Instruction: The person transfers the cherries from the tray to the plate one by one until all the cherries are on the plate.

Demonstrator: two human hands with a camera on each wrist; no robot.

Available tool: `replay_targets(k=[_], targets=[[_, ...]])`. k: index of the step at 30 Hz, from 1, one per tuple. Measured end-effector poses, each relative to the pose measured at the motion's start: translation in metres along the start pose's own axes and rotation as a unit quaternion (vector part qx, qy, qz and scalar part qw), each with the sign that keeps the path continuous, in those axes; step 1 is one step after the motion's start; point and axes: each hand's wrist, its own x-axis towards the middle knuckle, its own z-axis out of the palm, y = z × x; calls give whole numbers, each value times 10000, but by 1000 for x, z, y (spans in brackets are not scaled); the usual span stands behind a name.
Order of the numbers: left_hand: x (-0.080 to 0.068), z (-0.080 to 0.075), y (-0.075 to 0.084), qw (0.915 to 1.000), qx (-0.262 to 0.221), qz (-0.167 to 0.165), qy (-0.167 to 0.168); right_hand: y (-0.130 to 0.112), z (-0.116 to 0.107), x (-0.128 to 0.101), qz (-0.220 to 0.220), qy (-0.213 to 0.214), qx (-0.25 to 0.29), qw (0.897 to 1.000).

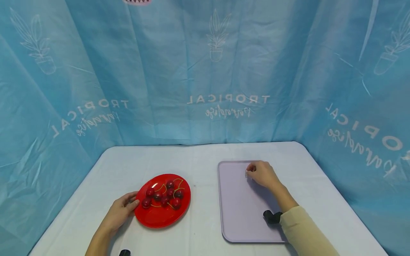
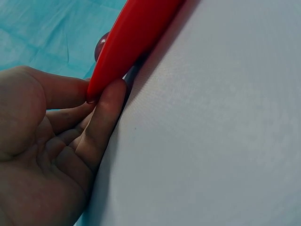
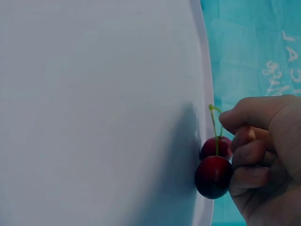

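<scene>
My left hand (image 1: 119, 212) pinches the near-left rim of a round red plate (image 1: 157, 221), thumb over the rim and fingers beneath it. Several dark red cherries (image 1: 164, 201) with green stems lie on that plate. In the right wrist view, a pair of cherries (image 3: 214, 178) joined by their stems hangs from the thumb and fingers of my right hand (image 3: 263, 150). That hand is over the far part of a pale lilac tray (image 1: 235, 209), and in the head view it hides the cherries it holds.
A white-covered table (image 1: 198, 156) carries the plate on the left and the tray on the right. Blue printed curtains (image 1: 173, 78) enclose its back and sides. A black wrist camera (image 1: 272, 217) sits on the right forearm, low over the tray.
</scene>
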Motion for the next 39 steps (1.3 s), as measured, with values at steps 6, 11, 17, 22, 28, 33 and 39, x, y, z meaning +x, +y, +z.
replay_targets(k=[6,11,17,22,28,33,39], targets=[[0,-1,1,10000,-28,16,-2,2,-3,1,-150,-40,-170,9997],[0,-1,1,10000,-25,27,-10,3,-4,1,-193,-70,-253,9995],[-1,0,2,9999,-64,80,-18,5,-3,0,-229,4,-422,9988],[0,0,3,10000,-51,72,0,6,-3,-1,-278,26,-498,9984],[-1,1,3,10000,-38,49,-10,7,-2,-1,-381,79,-660,9971],[-1,1,1,10000,-33,49,4,7,-3,-3,-403,112,-576,9975],[-1,0,1,10000,-47,79,21,8,-7,-5,-306,180,-200,9992]])
